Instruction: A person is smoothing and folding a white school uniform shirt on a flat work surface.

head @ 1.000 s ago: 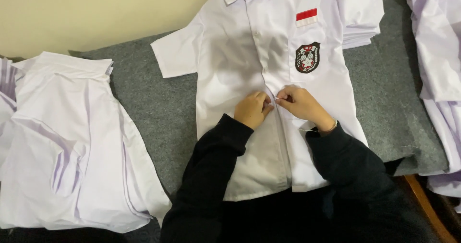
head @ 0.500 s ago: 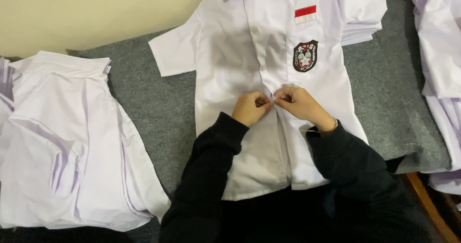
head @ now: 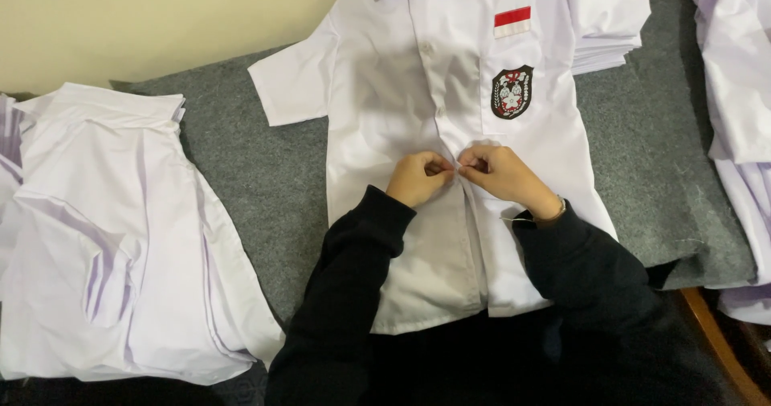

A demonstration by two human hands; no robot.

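Observation:
A white short-sleeved shirt (head: 385,93) lies face up on the grey felt cover (head: 265,165), collar away from me. It has a red and white patch and a dark crest badge (head: 511,92) on the chest pocket. My left hand (head: 418,178) and my right hand (head: 502,175) meet at the shirt's front placket about halfway down, fingers pinched on the fabric edges where a button sits. The button itself is hidden by my fingers. Both arms wear black sleeves.
A heap of white shirts (head: 96,237) lies at the left. More white shirts (head: 735,85) hang at the right edge, and a folded stack (head: 610,20) sits behind the spread shirt. A wooden edge (head: 715,342) shows at bottom right. A cream wall (head: 161,20) is behind.
My hands stay pinched together at the placket with only slight finger movement. The view has shifted a little.

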